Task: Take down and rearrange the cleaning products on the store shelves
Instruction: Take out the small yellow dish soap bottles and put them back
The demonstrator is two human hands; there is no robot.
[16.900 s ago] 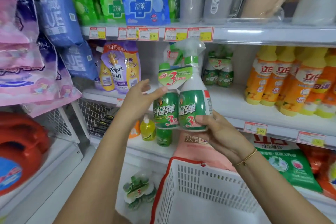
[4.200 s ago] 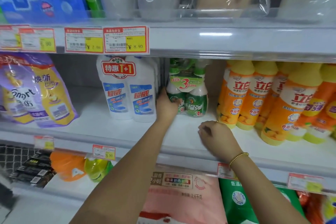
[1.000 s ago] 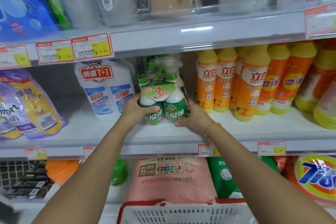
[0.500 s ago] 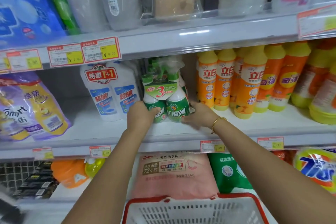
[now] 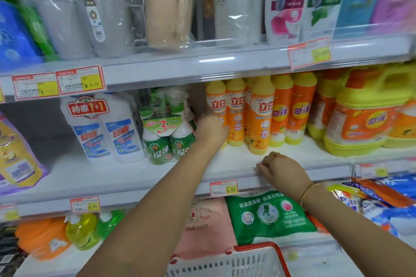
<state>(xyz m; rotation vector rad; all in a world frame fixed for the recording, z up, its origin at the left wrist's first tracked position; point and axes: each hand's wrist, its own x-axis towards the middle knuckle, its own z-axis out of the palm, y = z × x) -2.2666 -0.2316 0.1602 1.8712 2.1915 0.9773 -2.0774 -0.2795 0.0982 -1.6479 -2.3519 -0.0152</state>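
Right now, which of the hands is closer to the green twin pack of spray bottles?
Left. The left hand is just beside the green twin pack, at its right side; the right hand rests on the shelf edge, farther right.

Green-and-white spray cleaner twin pack point(image 5: 167, 136) stands upright on the middle shelf point(image 5: 135, 175), just right of the white twin-bottle pack point(image 5: 102, 130).
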